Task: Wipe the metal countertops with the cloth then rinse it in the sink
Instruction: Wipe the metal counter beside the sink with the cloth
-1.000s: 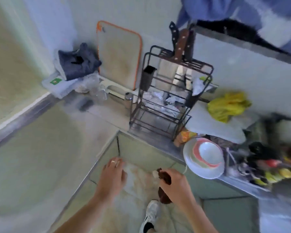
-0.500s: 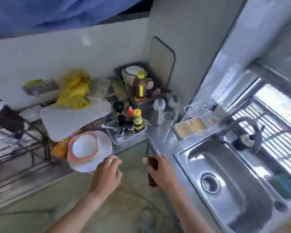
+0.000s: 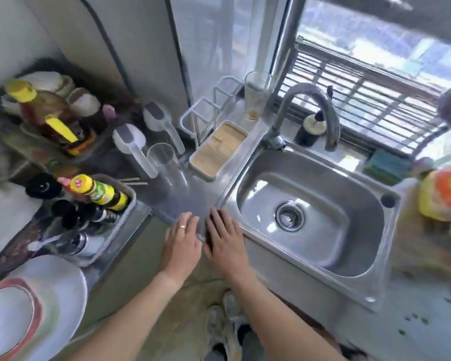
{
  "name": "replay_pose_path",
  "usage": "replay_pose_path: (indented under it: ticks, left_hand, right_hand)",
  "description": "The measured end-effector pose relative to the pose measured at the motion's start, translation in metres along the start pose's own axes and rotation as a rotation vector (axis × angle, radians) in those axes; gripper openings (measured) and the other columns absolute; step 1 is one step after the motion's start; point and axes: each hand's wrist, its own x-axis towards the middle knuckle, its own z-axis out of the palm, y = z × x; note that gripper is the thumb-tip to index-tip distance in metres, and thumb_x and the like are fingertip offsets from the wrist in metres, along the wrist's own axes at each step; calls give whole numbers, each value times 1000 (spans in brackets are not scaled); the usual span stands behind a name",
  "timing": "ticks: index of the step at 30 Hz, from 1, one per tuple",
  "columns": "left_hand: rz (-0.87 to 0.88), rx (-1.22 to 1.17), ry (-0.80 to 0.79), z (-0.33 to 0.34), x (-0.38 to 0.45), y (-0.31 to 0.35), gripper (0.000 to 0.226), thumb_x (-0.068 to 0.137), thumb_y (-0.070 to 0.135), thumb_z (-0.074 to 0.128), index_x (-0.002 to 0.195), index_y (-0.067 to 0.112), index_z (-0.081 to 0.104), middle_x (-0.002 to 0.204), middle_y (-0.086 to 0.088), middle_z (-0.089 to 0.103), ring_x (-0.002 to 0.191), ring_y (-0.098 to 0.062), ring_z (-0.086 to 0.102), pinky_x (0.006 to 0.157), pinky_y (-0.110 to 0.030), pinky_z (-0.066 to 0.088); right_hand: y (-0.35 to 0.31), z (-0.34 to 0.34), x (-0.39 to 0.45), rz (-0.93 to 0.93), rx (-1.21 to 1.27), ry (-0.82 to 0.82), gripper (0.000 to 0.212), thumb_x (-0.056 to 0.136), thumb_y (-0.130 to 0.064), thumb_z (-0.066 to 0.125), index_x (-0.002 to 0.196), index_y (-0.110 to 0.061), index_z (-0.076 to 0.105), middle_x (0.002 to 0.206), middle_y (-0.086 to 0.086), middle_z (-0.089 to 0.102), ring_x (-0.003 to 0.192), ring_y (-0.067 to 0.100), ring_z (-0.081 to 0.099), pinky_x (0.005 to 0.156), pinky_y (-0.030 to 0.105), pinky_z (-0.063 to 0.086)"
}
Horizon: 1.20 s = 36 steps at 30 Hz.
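The metal countertop (image 3: 177, 194) meets the steel sink (image 3: 323, 225) at a corner in front of me. My right hand (image 3: 227, 241) lies flat on the counter's front edge beside the sink's left rim, pressing on the dark brown cloth (image 3: 208, 225). Only a thin dark strip of the cloth shows along the hand's left side. My left hand (image 3: 182, 243), with a ring on it, rests just left of it with fingers spread and nothing in it. The curved tap (image 3: 310, 100) stands behind the basin, and no water is running.
A tray of sauce bottles (image 3: 99, 194) stands to the left, with a clear glass (image 3: 164, 160) and a wood-topped box (image 3: 218, 149) behind the hands. A plate holding a bowl (image 3: 37, 308) overhangs at lower left. A green sponge (image 3: 385, 165) lies behind the sink.
My view has swung right, from the dish rack to the sink. Both hands moved up from over the floor onto the counter edge, and the right hand went from gripping the cloth to pressing it flat.
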Motion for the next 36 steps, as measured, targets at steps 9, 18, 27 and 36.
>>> replay_pose_path:
  ticks: [9, 18, 27, 36]
  left_hand:
    - [174, -3, 61, 62, -15, 55, 55, 90, 18, 47, 144, 5, 45, 156, -21, 37, 147, -36, 35, 117, -55, 29]
    - [477, -30, -38, 108, -42, 171, 63, 91, 21, 53, 151, 11, 38, 158, -17, 32, 151, -35, 30, 121, -54, 25]
    - [666, 25, -20, 150, -86, 259, 59, 91, 18, 62, 147, 8, 45, 152, -19, 39, 147, -37, 35, 122, -55, 25]
    - [881, 102, -182, 178, -98, 338, 65, 107, 31, 40, 163, 14, 13, 172, -5, 5, 159, -22, 3, 127, -51, 18]
  right_hand:
    - [82, -11, -109, 66, -39, 173, 48, 106, -29, 46, 152, -18, 46, 165, -2, 34, 155, 22, 25, 123, 53, 26]
    - [182, -46, -225, 293, -104, 189, 57, 104, -30, 54, 158, -21, 36, 167, -6, 29, 156, 18, 21, 124, 53, 23]
    - [277, -63, -313, 468, -134, 275, 52, 105, -28, 42, 156, -16, 39, 167, -2, 29, 157, 21, 17, 124, 58, 19]
    - [400, -113, -350, 1051, -225, 333, 49, 108, -38, 39, 150, -15, 45, 165, 16, 30, 151, 33, 33, 116, 56, 28]
